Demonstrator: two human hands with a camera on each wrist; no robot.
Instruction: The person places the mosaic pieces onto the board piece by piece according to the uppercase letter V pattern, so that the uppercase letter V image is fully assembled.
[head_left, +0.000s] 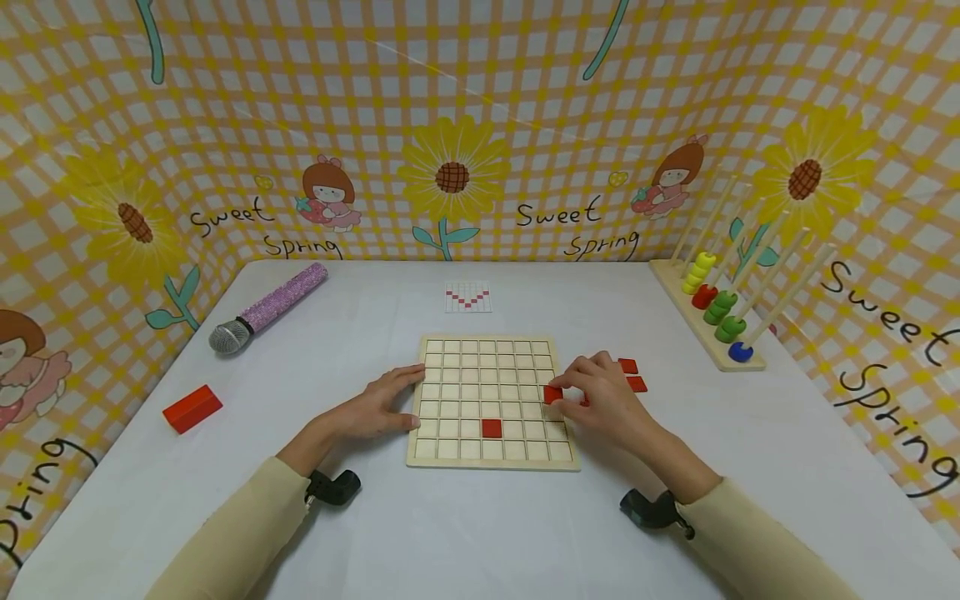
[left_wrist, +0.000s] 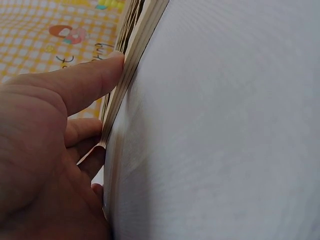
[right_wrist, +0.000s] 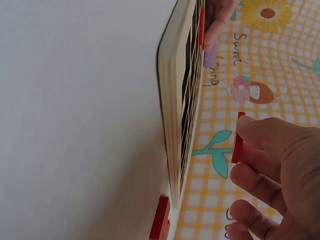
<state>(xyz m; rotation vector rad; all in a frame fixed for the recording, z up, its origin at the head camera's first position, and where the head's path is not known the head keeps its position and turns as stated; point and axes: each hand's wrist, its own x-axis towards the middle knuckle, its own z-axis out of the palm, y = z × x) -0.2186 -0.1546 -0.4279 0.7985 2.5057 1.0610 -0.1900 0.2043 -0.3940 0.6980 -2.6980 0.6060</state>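
Note:
A square wooden grid board point(head_left: 491, 462) lies on the white table. One red square tile point(head_left: 491, 428) sits in a cell near its front, left of my right hand. My right hand point(head_left: 611, 404) pinches another red tile point(right_wrist: 238, 137) between thumb and finger, held above the board's right edge; in the right wrist view this tile shows edge-on. My left hand point(head_left: 375, 406) rests against the board's left edge, fingertips and thumb point(left_wrist: 95, 82) touching its side. More red tiles point(head_left: 637, 384) lie to the right of the board, partly hidden behind my right hand.
Behind the board lies a small card point(head_left: 468, 297) with a red V pattern on a grid. A glittery purple microphone point(head_left: 277, 304) and a red block point(head_left: 192, 408) lie at the left. A bead-stacking rack point(head_left: 738, 363) with wooden pegs stands at the right.

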